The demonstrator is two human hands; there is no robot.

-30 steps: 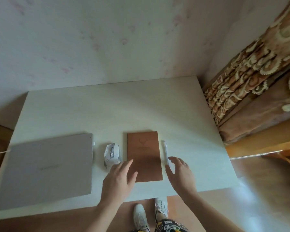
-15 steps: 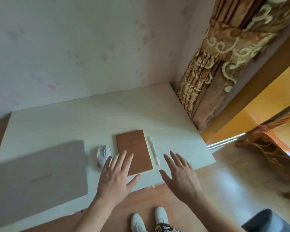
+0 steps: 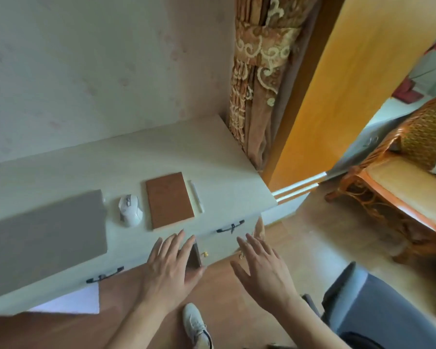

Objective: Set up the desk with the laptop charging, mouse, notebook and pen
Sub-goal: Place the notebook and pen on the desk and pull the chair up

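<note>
Wicker chair [image 3: 398, 177] right of desk [image 3: 161, 157], curtain [image 3: 257, 79] behind, office chair [image 3: 378, 311] near

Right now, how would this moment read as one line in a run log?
left hand: open, empty | right hand: open, empty | closed grey laptop, white mouse, brown notebook, white pen: in row on white desk

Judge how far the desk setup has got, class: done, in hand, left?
Done: closed laptop, mouse, notebook and pen lie in a row on the desk. In hand: nothing; left hand and right hand are open. Left: charging can't be confirmed.
</note>
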